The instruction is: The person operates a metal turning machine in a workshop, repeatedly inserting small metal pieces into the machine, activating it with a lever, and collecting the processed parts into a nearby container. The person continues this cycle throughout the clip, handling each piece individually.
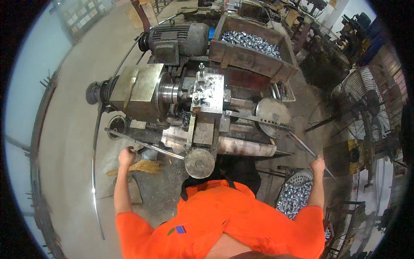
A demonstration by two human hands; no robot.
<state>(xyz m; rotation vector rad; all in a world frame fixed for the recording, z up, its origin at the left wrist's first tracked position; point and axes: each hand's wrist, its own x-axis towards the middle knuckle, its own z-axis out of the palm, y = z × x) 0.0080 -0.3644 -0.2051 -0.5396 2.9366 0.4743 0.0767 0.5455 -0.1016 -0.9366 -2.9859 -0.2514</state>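
My right hand is wrapped round the metal lever rod, which slopes up to a large round disc on the lathe's right end. My left hand is closed, off to the left below another long lever rod. What its fingers hold, if anything, I cannot make out. That rod joins a smaller round disc in front of me. Between the two sides stand the lathe's chuck and a tool block with metal chips about it.
A motor sits behind the headstock. A wooden box of small metal parts stands at the back; a perforated basket of similar parts is by my right arm. A straw broom lies left; a fan stands right.
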